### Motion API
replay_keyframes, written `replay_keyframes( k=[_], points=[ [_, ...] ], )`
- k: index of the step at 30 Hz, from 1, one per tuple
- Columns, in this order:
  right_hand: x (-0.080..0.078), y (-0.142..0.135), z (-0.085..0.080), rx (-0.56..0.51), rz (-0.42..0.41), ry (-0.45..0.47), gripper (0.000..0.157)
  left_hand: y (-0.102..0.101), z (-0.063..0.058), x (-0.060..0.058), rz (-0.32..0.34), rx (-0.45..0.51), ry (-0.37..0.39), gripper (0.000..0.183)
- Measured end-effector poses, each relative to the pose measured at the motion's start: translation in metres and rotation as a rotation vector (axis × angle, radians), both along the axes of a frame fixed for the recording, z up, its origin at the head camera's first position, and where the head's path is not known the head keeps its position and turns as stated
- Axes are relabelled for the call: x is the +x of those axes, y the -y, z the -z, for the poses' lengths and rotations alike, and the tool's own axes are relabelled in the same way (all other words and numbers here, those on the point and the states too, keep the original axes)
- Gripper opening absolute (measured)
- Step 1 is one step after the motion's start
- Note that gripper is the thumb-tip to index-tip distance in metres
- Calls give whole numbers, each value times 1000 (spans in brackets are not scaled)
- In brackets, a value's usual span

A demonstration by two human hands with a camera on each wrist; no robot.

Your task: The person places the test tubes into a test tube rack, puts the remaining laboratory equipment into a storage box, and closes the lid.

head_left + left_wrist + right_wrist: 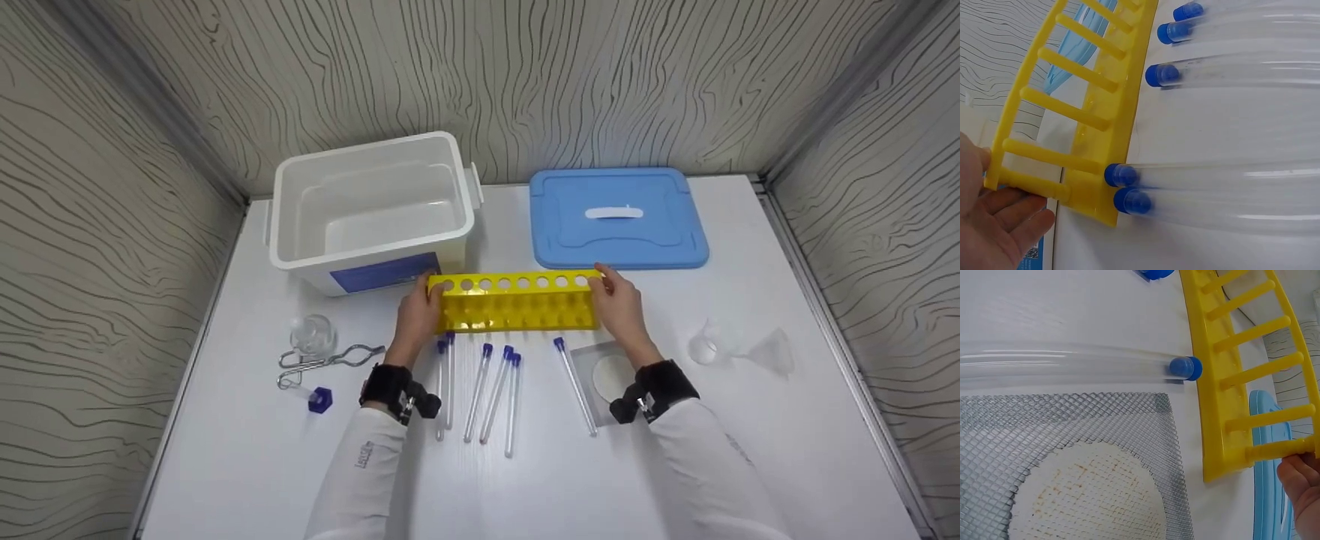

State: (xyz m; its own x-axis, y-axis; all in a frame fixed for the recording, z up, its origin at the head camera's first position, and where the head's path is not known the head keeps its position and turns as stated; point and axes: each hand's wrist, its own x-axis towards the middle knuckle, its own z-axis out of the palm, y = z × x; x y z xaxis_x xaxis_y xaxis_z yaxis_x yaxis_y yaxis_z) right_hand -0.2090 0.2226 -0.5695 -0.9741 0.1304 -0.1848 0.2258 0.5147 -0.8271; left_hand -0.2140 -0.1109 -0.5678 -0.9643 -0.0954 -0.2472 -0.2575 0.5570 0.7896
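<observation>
A yellow test tube rack (517,311) stands upright on the white table, a row of round holes along its top. My left hand (420,311) grips its left end, with fingers curled round the end post in the left wrist view (1010,219). At the opposite end my right hand (619,304) holds the rack's top corner, thumb on top. In front of the rack lie several capped glass test tubes (478,394), their blue caps toward it. Another test tube (576,386) lies apart on the right, beside a wire gauze (1089,416) with a white round centre.
Behind on the left is an open white bin (367,255); its blue lid (619,232) lies at back right. A glass vessel (313,334), metal tongs (330,360) and a blue-based piece (320,400) lie left. Two clear pieces, one a funnel (772,352), lie right.
</observation>
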Motion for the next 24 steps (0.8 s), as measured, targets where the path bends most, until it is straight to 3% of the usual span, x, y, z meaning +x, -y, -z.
replay_keyframes(
  k=[7, 17, 24],
  points=[
    [2, -1, -1, -14, 30, 31, 50, -1, -1, 5, 4, 7, 2, 53],
    [8, -9, -1, -11, -10, -20, 48, -6, 3, 8, 9, -32, -2, 53],
    [3, -12, -7, 11, -45, 43, 45, -10, 1, 9, 13, -18, 6, 52]
  ],
)
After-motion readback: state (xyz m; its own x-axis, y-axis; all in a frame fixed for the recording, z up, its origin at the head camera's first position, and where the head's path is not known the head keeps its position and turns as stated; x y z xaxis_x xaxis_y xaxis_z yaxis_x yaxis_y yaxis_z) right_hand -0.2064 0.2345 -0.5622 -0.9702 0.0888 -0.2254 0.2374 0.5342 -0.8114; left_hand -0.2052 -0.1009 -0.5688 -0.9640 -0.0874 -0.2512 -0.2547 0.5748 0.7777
